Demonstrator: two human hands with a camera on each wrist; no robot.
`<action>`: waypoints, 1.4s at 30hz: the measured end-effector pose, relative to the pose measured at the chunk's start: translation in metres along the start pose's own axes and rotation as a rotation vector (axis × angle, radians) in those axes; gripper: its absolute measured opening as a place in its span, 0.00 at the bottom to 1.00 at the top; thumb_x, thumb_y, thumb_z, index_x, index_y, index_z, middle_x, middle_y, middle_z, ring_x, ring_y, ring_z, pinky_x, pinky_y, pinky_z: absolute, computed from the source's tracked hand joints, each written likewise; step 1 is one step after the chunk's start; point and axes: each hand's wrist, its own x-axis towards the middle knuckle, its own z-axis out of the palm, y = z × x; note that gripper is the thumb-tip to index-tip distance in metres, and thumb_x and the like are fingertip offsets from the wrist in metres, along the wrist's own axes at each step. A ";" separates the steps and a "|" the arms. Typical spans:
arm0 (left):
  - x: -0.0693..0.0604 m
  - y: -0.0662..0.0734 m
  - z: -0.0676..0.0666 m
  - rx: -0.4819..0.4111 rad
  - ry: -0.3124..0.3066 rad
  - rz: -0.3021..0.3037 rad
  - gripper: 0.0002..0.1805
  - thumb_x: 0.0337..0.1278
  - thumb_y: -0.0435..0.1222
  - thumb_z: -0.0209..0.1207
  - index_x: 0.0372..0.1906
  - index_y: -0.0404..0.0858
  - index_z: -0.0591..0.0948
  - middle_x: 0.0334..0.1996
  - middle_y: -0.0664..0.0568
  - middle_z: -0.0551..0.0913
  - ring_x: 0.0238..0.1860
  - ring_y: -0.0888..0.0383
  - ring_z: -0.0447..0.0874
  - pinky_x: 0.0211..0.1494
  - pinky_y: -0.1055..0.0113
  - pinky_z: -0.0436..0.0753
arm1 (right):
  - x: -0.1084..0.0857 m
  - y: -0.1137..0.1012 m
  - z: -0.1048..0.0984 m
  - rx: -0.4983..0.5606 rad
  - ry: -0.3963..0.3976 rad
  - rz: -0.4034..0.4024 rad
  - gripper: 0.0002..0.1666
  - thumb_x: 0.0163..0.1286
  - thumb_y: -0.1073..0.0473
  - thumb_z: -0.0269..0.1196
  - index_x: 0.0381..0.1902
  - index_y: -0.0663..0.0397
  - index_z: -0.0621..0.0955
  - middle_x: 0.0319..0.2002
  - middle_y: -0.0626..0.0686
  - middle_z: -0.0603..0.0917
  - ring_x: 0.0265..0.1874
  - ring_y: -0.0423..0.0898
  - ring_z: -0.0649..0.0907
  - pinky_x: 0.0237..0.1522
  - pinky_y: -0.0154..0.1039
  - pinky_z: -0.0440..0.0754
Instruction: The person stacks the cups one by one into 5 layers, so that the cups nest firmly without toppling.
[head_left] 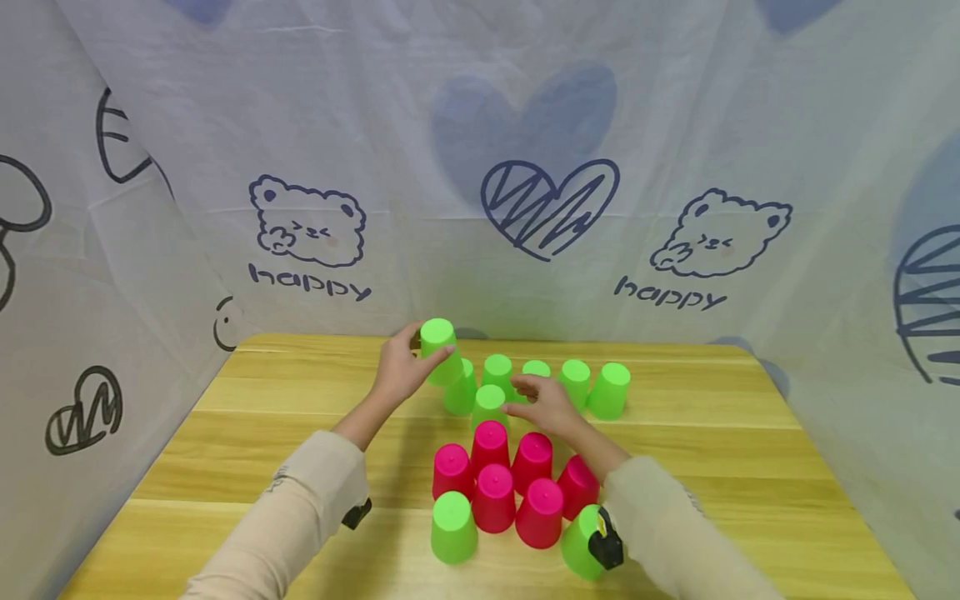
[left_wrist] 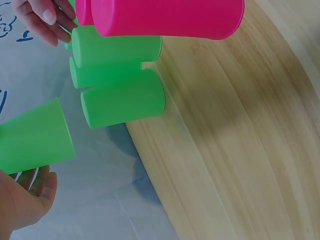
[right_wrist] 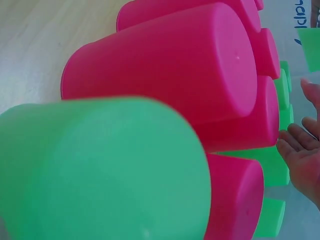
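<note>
Your left hand (head_left: 401, 367) grips a green cup (head_left: 437, 348), thumb across its near side and fingers curled round the far side; the cup hangs mouth-down above the left end of a row of five green cups (head_left: 609, 392) along the table's (head_left: 712, 475) far edge; the head view overlaps it with the end cup, while the left wrist view shows a gap between them and its wide rim. Your right hand (head_left: 553, 408) holds nothing, its fingers loosely bent and parted from the thumb, near a single green cup (head_left: 489, 407) just in front of that row; the head view gives you its back, the right wrist view its palm; whether the thumb touches that cup, you cannot tell. Both hands are turned inward, forearms slanting in from the near left and near right corners in pale sleeves (head_left: 296, 508). Toward the near edge sit six pink cups (head_left: 493, 500); nearer still stand two green cups (head_left: 453, 529), the right one partly hidden by the black device (head_left: 606, 547) at your right cuff; beyond the far edge hangs a printed cloth (head_left: 420, 275).
</note>
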 end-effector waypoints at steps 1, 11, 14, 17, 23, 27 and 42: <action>0.000 0.000 0.001 -0.001 0.001 0.004 0.29 0.52 0.41 0.64 0.57 0.31 0.73 0.50 0.38 0.79 0.51 0.44 0.78 0.54 0.53 0.79 | 0.001 0.001 0.002 -0.010 0.001 -0.006 0.31 0.58 0.61 0.66 0.57 0.70 0.72 0.57 0.65 0.76 0.57 0.60 0.76 0.59 0.49 0.75; 0.003 0.006 0.005 -0.003 0.002 0.014 0.30 0.51 0.40 0.65 0.57 0.29 0.72 0.50 0.37 0.79 0.50 0.44 0.78 0.55 0.53 0.79 | 0.007 -0.005 0.013 -0.068 0.028 -0.011 0.28 0.55 0.61 0.68 0.53 0.70 0.76 0.51 0.65 0.80 0.50 0.60 0.79 0.53 0.49 0.79; 0.004 0.008 0.007 -0.002 -0.005 0.019 0.30 0.51 0.41 0.64 0.57 0.29 0.72 0.49 0.37 0.80 0.50 0.44 0.78 0.54 0.53 0.79 | 0.008 -0.006 0.015 -0.078 0.022 0.002 0.28 0.55 0.61 0.68 0.53 0.68 0.77 0.50 0.64 0.80 0.50 0.60 0.79 0.52 0.49 0.79; 0.005 0.008 0.008 0.002 -0.008 0.023 0.30 0.52 0.41 0.64 0.58 0.30 0.72 0.49 0.37 0.80 0.49 0.45 0.78 0.53 0.54 0.79 | 0.011 -0.002 0.017 -0.072 0.022 -0.010 0.27 0.55 0.59 0.69 0.52 0.65 0.78 0.49 0.63 0.81 0.49 0.59 0.79 0.51 0.49 0.80; 0.006 0.008 0.009 -0.009 -0.006 0.010 0.30 0.51 0.41 0.64 0.58 0.30 0.72 0.49 0.38 0.80 0.50 0.45 0.78 0.54 0.54 0.79 | 0.023 0.020 0.026 -0.094 0.035 -0.071 0.28 0.53 0.51 0.70 0.50 0.59 0.79 0.45 0.58 0.83 0.44 0.53 0.81 0.46 0.43 0.81; 0.005 0.007 0.011 -0.008 -0.020 0.000 0.30 0.52 0.42 0.64 0.57 0.31 0.72 0.50 0.38 0.80 0.51 0.45 0.78 0.56 0.53 0.78 | 0.017 0.003 0.027 -0.086 0.043 0.005 0.28 0.52 0.57 0.71 0.50 0.63 0.79 0.46 0.61 0.82 0.47 0.57 0.80 0.49 0.48 0.80; 0.005 0.010 0.017 -0.006 -0.003 0.018 0.28 0.50 0.41 0.65 0.55 0.30 0.73 0.48 0.38 0.80 0.50 0.45 0.78 0.56 0.52 0.77 | 0.011 -0.003 0.022 -0.080 0.066 0.029 0.24 0.52 0.63 0.69 0.48 0.67 0.78 0.43 0.61 0.82 0.46 0.57 0.80 0.49 0.47 0.80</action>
